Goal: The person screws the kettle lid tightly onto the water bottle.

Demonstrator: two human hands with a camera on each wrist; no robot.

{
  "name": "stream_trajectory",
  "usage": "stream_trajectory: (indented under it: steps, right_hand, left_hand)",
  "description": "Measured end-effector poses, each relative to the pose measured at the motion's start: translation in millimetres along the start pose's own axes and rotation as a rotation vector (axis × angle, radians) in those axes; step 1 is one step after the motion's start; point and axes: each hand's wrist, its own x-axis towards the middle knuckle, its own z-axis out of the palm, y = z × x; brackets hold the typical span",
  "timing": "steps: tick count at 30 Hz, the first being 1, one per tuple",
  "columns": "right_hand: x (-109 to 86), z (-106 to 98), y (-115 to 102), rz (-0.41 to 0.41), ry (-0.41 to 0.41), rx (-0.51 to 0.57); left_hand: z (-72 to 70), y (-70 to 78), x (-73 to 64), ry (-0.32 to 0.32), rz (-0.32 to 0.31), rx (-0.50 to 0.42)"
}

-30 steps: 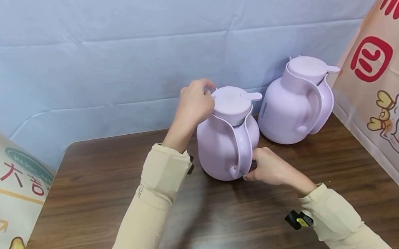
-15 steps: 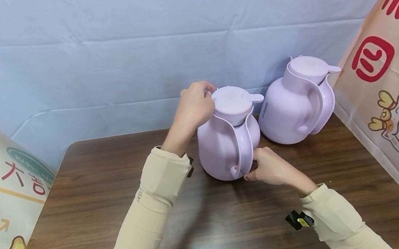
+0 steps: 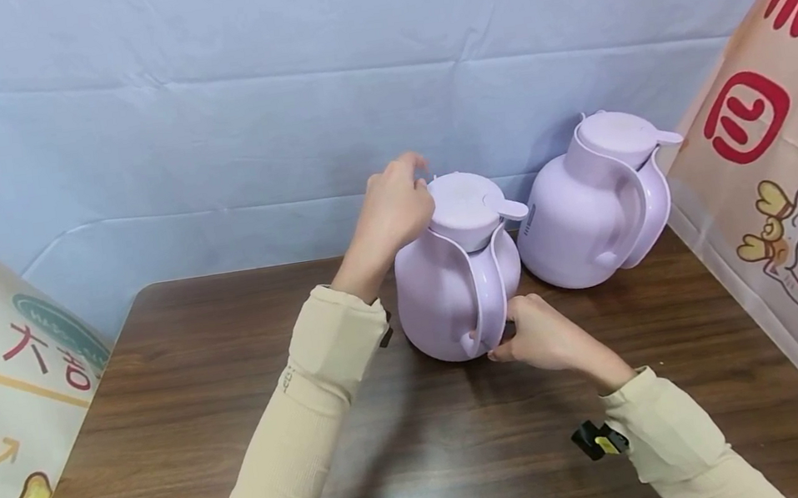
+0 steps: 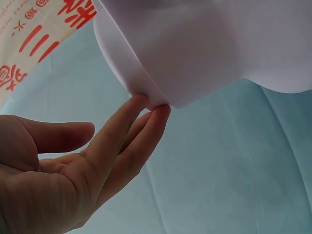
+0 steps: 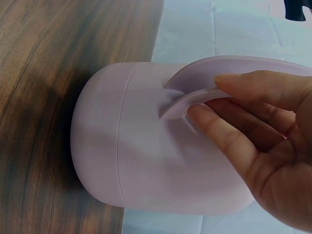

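A lilac thermos jug (image 3: 436, 303) stands upright on the table, its handle (image 3: 488, 296) facing me. Its round lid (image 3: 466, 200) has a tab pointing right and slightly toward me. My left hand (image 3: 393, 203) is at the far left side of the lid. In the left wrist view, the extended fingertips (image 4: 158, 114) touch the jug's top rim, while the thumb stays apart. My right hand (image 3: 542, 331) pinches the lower end of the handle, with thumb and finger on either side of it in the right wrist view, close to the jug's body (image 5: 146, 161).
A second lilac thermos jug (image 3: 570, 226) stands close behind to the right, its lid on. The brown wooden table (image 3: 186, 412) ends at a pale blue cloth backdrop (image 3: 240, 135). Printed sheets (image 3: 781, 215) hang along both sides.
The lid's tab has turned slightly toward me, clockwise from above. My left hand has shifted a little to the right along with it. The right hand and jug body have stayed put.
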Motion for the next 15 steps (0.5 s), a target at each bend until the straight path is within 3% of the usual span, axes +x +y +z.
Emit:
stream_trajectory:
  steps: [15]
  right_hand:
    - [-1.1,-0.3,-0.7,0.008,0.0,0.009]
  left_hand:
    - [0.1,-1.1,2.9,-0.056,0.006,-0.031]
